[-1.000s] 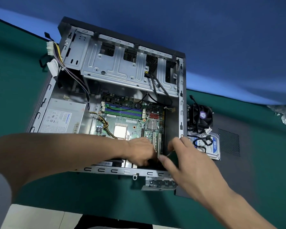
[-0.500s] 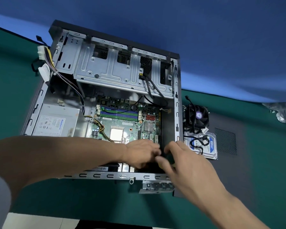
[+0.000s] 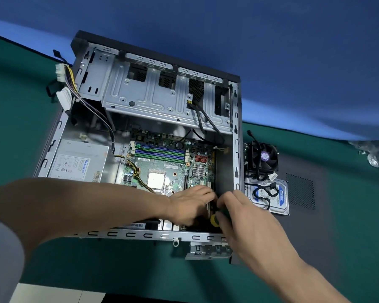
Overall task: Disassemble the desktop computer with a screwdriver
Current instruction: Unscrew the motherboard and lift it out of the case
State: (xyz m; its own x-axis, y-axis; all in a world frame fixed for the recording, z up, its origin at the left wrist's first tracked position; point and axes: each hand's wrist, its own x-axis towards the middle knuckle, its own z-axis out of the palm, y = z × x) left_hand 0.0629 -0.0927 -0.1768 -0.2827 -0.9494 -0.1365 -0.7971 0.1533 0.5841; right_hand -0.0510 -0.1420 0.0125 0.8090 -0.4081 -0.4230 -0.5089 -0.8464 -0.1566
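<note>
From the head camera, the computer case [image 3: 236,119] lies open on its side on the green mat [image 3: 26,119], and the job looks roughly half done. The side panel [image 3: 328,215], a dark sheet with a perforated vent patch, is already off and lies flat to the right. On it sit a black cooling fan [image 3: 263,157] and a hard drive [image 3: 269,196] with a blue label and a loose black cable across it. Still inside are the green circuit board [image 3: 160,165], crowded with small parts and long striped slots, its bare square chip showing pale, and the grey boxy power supply [image 3: 79,162] with its bundle of coloured wires [image 3: 92,110]. The stamped, shiny steel drive cage [image 3: 153,99] at the far end looks emptied. So the board, the supply and the wiring are probably what remains. Both hands meet at the case's near right corner: the left hand [image 3: 190,204] reaches in with fingers curled down, but what it grasps I cannot tell. The right hand [image 3: 247,217] is wrapped round the screwdriver [image 3: 214,220], of which only a yellow and green bit of handle shows; its tip is hidden.
</note>
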